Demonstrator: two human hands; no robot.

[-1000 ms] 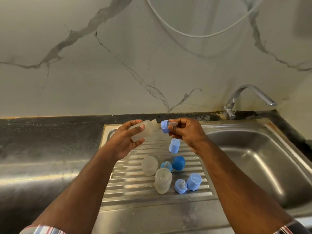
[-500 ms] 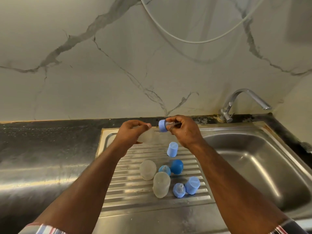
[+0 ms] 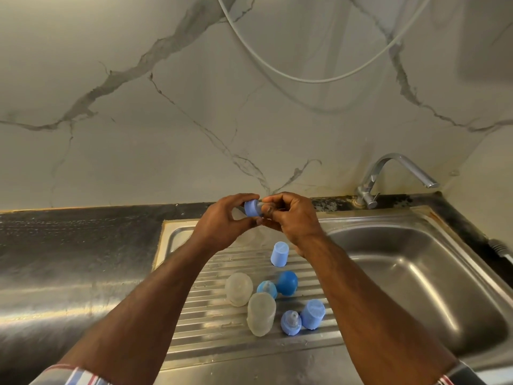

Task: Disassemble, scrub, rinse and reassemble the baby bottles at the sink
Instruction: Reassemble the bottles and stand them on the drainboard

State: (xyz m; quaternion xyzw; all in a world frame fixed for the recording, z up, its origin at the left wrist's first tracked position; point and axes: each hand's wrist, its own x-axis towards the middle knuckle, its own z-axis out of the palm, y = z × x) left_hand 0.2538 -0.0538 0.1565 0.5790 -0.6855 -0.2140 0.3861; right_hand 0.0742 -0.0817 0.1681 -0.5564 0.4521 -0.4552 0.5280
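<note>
Both hands raised together above the back edge of the draining board [image 3: 194,323]. Left hand [image 3: 222,226] curled round a blue collar [image 3: 253,208], fingers [image 3: 244,198] arched over its top and thumb beneath. Right hand [image 3: 291,218] closed against the collar's other face, fingertips pinching what looks like a teat seated in the ring, though too hidden between the knuckles to be sure. No bottle body visible in either grip.

On the ribbed board below: two frosted bottle bodies, one [image 3: 238,289] further back, one [image 3: 261,314] nearer, lying touching or almost so. Just beside them a blue ring with a teat [image 3: 267,289] and a dark blue round cap [image 3: 287,283]. Nearer the front, another collar with teat [image 3: 290,323] touching a pale blue cap [image 3: 312,314]. One more pale cap [image 3: 279,254] standing alone, close under the right wrist. Sink basin [image 3: 416,287] to the right, tap [image 3: 399,173] behind it, apparently not running.

Likely trouble from here: wet plastic and a small soft teat, so a slip out of the pinch and a drop into the basin or onto the table. Teat pulled through crooked would mean a leaking seal later. Lowering the right arm carelessly could knock the lone cap over, and the round-sided bodies could roll along the ribs.
</note>
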